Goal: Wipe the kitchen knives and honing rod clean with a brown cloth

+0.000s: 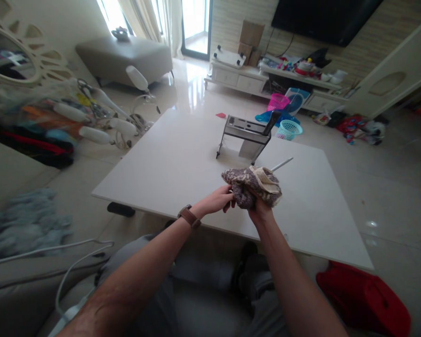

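Note:
Both of my hands hold a crumpled grey-brown patterned cloth [250,185] with a cream inner side, just above the near part of a white low table [182,164]. My left hand [218,199], with a brown watch strap on its wrist, pinches the cloth's left edge. My right hand [258,208] grips the bundle from below and is mostly covered by it. A thin white stick [281,164] lies on the table right behind the cloth.
A metal slicer stand with a black handle [249,132] stands mid-table. A red bag [363,297] lies on the floor at my right, white cables [66,276] at my left. Baskets [288,129], toys and a low TV cabinet [252,79] crowd the far floor.

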`<state>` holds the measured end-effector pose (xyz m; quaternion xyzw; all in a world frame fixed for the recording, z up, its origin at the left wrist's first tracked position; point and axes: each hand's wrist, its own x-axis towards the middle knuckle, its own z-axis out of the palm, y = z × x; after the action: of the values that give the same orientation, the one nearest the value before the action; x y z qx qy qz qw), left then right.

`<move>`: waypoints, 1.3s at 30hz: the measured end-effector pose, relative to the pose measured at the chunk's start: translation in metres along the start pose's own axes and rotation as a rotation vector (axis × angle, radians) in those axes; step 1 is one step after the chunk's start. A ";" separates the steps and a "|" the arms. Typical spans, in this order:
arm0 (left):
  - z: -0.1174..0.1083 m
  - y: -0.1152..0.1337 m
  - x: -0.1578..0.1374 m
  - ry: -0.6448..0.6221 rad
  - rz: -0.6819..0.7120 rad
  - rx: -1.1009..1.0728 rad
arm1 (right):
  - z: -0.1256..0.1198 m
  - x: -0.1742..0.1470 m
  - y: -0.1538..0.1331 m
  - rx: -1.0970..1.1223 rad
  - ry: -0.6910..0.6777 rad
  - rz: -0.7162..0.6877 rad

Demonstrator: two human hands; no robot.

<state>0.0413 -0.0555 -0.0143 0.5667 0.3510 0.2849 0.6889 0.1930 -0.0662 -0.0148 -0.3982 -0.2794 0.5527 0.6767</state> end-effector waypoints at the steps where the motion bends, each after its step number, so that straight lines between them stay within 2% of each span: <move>1: 0.000 0.002 -0.001 -0.022 -0.014 0.002 | 0.001 0.000 -0.001 0.005 0.018 -0.012; 4: 0.002 0.006 -0.003 -0.046 -0.031 0.014 | 0.002 0.000 -0.005 0.012 0.080 -0.027; 7: 0.003 0.007 -0.005 -0.045 -0.036 0.030 | -0.003 0.006 -0.012 0.020 0.065 -0.035; 12: -0.003 0.008 -0.009 -0.157 -0.061 0.092 | -0.028 0.030 -0.037 0.101 0.089 -0.094; 17: -0.010 0.009 -0.015 -0.189 -0.107 0.146 | -0.055 0.048 -0.062 0.229 0.294 -0.062; 19: -0.011 0.009 -0.016 -0.162 -0.092 0.175 | -0.057 0.050 -0.065 0.246 0.311 -0.041; 22: -0.009 0.007 -0.015 -0.079 -0.026 0.204 | -0.051 0.044 -0.059 0.225 0.232 0.010; 26: -0.004 0.001 -0.010 0.015 0.065 0.174 | -0.030 0.026 -0.029 0.122 0.132 0.082; 30: -0.001 -0.007 -0.004 0.043 0.074 0.123 | -0.009 0.005 0.005 0.014 0.098 0.123; 32: -0.002 -0.009 -0.004 0.052 0.051 0.157 | -0.003 0.000 0.014 0.002 0.095 0.100; 39: -0.003 0.001 -0.007 0.087 0.134 0.347 | -0.010 0.012 0.004 0.034 0.103 -0.041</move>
<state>0.0349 -0.0594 -0.0125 0.6863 0.3857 0.2897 0.5444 0.2019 -0.0564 -0.0243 -0.4087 -0.2427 0.5223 0.7080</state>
